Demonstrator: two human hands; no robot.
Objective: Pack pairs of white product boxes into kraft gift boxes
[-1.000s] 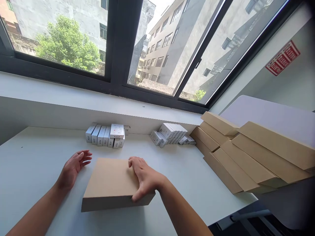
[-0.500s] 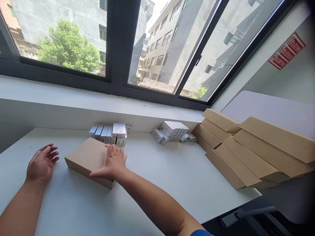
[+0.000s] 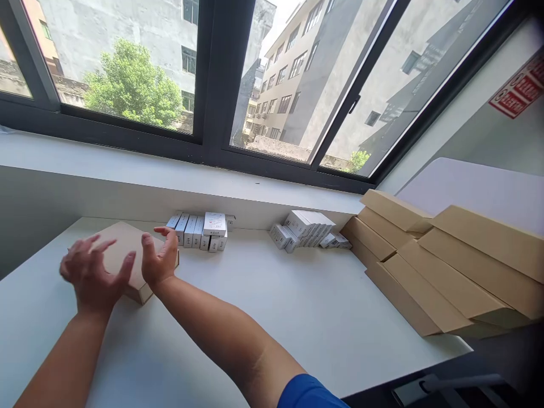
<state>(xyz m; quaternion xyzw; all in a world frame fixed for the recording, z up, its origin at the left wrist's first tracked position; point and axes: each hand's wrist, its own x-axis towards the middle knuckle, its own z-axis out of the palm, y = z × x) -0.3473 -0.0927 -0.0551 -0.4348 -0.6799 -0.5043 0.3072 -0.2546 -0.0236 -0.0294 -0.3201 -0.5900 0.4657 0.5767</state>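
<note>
A closed brown cardboard box (image 3: 123,249) lies flat on the left part of the white table (image 3: 263,317). Over its left side my left hand (image 3: 96,275) has its fingers spread, slightly blurred; whether it touches the box I cannot tell. My right hand (image 3: 159,260) is at the box's right edge, thumb and fingers apart, gripping nothing that I can see. Just right of the box, a row of small white boxes (image 3: 198,231) stands by the wall, one lying on top.
More small white boxes (image 3: 306,226) are stacked along the back of the table. At the right, several long brown cardboard boxes (image 3: 450,272) are piled up to the table's edge. A low wall with a window sill (image 3: 255,190) bounds the back.
The cardboard box has shifted left and back across the table. My right hand moved left with it, and my left hand came over the box's left side. The view has turned slightly left.
</note>
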